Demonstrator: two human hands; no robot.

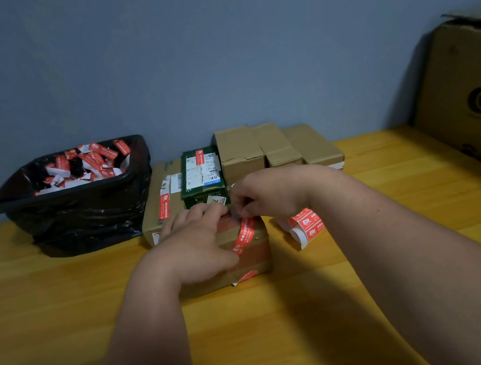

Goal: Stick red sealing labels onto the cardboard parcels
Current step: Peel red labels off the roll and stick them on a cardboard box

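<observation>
Red sealing label (244,235) going across the top of a small brown cardboard parcel (246,258) at the middle of the yellow wooden table (62,310).
Left hand (199,247) presses the parcel and the label's near end down; right hand (263,194) pinches the far end. Best keep it taut, then smooth outward so no wrinkle forms.

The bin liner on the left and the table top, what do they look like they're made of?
The bin liner looks like thin black plastic film: glossy, crinkled, with bright creases, folded over the rim. The table top looks like wood or a wood-look laminate, yellow-orange with long plank lines and a smooth, slightly shiny finish; which of the two cannot be told from here.
</observation>
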